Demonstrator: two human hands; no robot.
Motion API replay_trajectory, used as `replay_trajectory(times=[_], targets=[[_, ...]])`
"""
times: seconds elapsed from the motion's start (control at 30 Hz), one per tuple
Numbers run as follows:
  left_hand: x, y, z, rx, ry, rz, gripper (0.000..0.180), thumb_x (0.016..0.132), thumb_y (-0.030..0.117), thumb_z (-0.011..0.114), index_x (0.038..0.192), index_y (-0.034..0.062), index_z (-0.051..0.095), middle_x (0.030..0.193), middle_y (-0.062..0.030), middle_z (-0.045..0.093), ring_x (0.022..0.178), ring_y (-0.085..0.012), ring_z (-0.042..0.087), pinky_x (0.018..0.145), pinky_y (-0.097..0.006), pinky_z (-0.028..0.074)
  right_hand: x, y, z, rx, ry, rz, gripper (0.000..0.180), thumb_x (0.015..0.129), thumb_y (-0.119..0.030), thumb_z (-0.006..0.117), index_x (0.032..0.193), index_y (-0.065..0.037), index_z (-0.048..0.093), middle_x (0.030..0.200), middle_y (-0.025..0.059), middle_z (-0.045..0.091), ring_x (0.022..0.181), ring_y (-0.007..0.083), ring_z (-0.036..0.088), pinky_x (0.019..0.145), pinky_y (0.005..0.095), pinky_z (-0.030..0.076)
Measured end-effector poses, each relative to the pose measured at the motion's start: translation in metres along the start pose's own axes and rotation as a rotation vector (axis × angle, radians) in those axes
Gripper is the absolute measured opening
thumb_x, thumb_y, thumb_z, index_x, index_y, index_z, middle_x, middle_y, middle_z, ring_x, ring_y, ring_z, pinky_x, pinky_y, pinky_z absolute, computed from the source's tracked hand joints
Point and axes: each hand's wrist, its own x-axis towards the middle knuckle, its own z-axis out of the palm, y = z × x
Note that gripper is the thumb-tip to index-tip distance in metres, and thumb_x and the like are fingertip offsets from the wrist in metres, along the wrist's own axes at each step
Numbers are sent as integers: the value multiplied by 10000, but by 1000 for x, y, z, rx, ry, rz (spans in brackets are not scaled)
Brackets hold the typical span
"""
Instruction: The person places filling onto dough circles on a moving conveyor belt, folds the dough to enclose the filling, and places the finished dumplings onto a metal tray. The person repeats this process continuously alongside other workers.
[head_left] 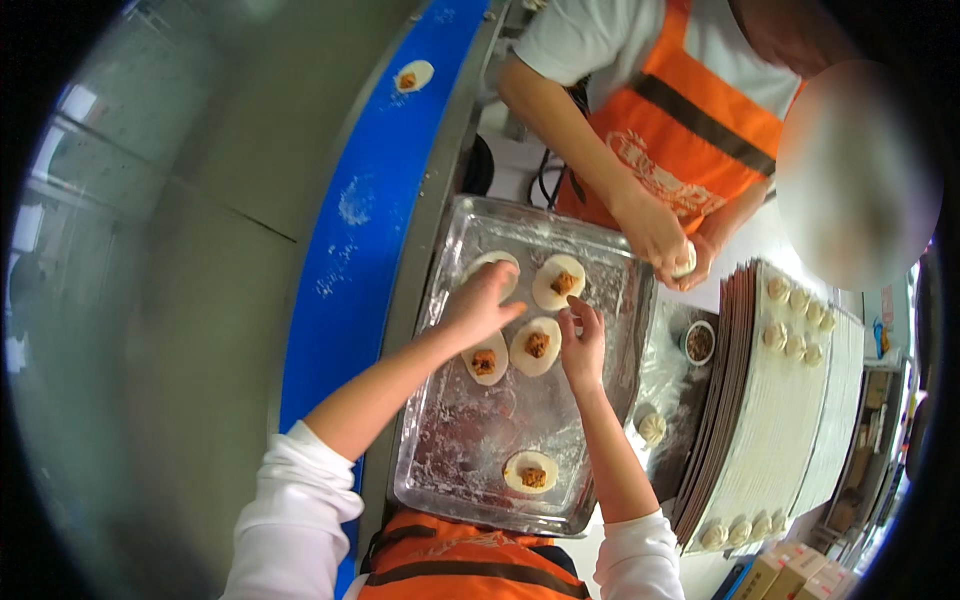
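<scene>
On the metal tray point(450, 430) lie several round dough wrappers, most showing a lump of orange-brown filling. My left hand point(478, 308) hovers at or just touches the upper-left wrapper point(492, 262), its thumb apart from the fingers; it hides that wrapper's middle. With fingers spread, my right hand point(583, 348) is at the lower right edge of the upper-right filled wrapper point(546, 290); I cannot tell whether it touches. Below them are a middle filled wrapper point(548, 352) and a left filled wrapper point(484, 378). Another filled wrapper point(516, 470) sits near the tray's front edge.
A blue conveyor belt point(345, 255) with one filled wrapper point(420, 72) runs along the left. Across from me, a co-worker's hands point(655, 235) pinch a bun point(684, 262). At right are a filling bowl point(699, 343), a single bun point(652, 430) and stacked boards point(765, 430) bearing buns.
</scene>
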Motion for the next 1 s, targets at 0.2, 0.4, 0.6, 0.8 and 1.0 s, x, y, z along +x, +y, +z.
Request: replay_trajectory(times=[0.2, 0.4, 0.6, 0.8, 1.0], targets=[[3, -77, -123, -108, 258, -152, 509, 652, 184, 726, 1072, 28, 484, 939, -133, 555, 753, -189, 550, 647, -314, 474, 29, -86, 36, 584, -418, 372, 238, 834, -216, 530, 992, -47, 585, 813, 18, 578, 703, 95, 529, 579, 225, 426], [8, -125, -170, 11, 432, -236, 548, 656, 202, 739, 1095, 35, 458, 990, -135, 526, 797, -209, 525, 707, -325, 463, 90, -122, 108, 612, -662, 372, 177, 819, -202, 540, 900, -48, 573, 731, 5, 563, 610, 82, 517, 549, 216, 418], [55, -171, -189, 229, 513, -172, 571, 671, 213, 732, 1130, 54, 432, 1062, -144, 491, 968, -262, 511, 778, -349, 456, 155, -148, 169, 547, -656, 223, 172, 820, -174, 539, 904, -27, 568, 700, 7, 550, 605, 90, 506, 557, 230, 422], [107, -208, -204, 444, 516, -102, 624, 653, 218, 743, 1165, 66, 420, 1091, -126, 490, 1009, -268, 506, 812, -355, 453, 203, -159, 225, 503, -574, 160, 257, 817, -163, 532, 1011, 6, 544, 866, 69, 563, 770, 154, 534, 665, 276, 463], [127, -227, -207, 533, 481, 43, 682, 642, 281, 749, 1194, 82, 403, 1117, -120, 490, 1064, -265, 478, 879, -347, 424, 244, -174, 264, 452, -437, 151, 277, 782, -173, 583, 980, 17, 545, 919, 100, 551, 829, 197, 530, 726, 303, 466]])
